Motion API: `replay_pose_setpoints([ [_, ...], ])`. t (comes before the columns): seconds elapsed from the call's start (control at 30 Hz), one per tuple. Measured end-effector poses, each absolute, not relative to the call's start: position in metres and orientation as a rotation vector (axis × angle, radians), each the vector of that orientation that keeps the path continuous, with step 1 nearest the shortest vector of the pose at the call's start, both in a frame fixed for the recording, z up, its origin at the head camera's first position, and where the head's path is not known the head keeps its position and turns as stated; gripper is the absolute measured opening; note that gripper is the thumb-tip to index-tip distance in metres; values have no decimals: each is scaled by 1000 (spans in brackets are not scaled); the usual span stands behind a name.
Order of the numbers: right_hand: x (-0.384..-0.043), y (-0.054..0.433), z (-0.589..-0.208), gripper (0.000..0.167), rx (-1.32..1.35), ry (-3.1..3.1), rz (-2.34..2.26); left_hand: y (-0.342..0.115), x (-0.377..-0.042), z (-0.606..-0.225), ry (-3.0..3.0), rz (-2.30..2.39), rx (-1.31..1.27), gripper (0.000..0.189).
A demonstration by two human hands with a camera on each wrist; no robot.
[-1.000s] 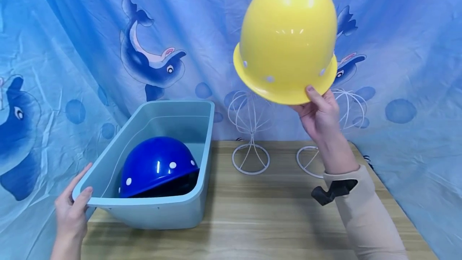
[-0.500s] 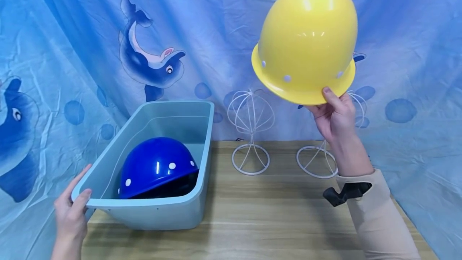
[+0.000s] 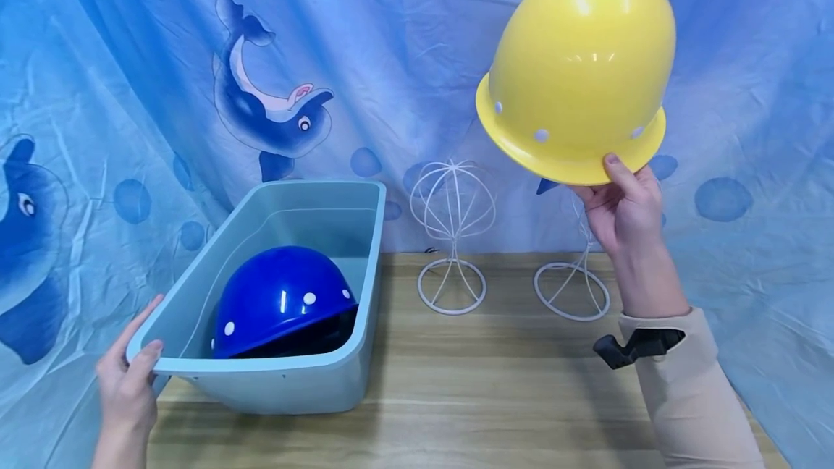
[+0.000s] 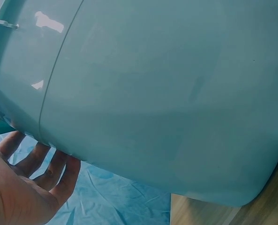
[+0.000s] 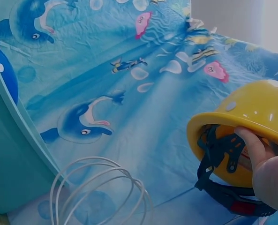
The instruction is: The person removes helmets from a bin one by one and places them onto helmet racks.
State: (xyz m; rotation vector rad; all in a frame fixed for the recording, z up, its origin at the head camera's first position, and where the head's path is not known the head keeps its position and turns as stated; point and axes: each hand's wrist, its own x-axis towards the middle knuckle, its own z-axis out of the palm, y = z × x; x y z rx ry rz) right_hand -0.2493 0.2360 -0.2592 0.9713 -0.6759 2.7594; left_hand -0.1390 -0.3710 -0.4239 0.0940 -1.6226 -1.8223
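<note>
A yellow hard hat (image 3: 586, 49) is held up at the right by my right hand (image 3: 625, 216), thumb on the brim and fingers underneath. The right wrist view shows its dark inner harness (image 5: 223, 159) hanging below the shell. My left hand (image 3: 127, 382) grips the near left corner of a blue-green plastic bin (image 3: 280, 382), thumb on the rim and fingers along the outer wall. Inside the bin lies a blue hard hat (image 3: 280, 295), tilted, with white dots on its side. Behind and below the yellow hat stands a white wire stand (image 3: 573, 288), its top hidden by the hat and hand.
A second white wire stand (image 3: 454, 237) with a round cage top stands bare to the right of the bin. Both stands rest on the wooden table (image 3: 449, 396) near its back edge. A blue curtain (image 3: 404, 56) with dolphins hangs behind and at the sides.
My right hand has carried the yellow hard hat to the right, from above between the stands to over the right one. The left hand and the bin have hardly moved.
</note>
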Motion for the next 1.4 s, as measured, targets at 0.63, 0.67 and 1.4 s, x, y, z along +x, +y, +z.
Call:
replay_pose_setpoints([
  [0.63, -245, 267, -258, 30, 931, -492, 2824, -371, -139, -425, -1611, -1817, 114, 57],
  [0.67, -245, 269, -259, 31, 928, -494, 2824, -371, -139, -425, -1609, -1816, 113, 57],
  [1.4, -239, 315, -267, 43, 1007, -510, 2814, -369, -138, -424, -1627, -1777, 142, 57],
])
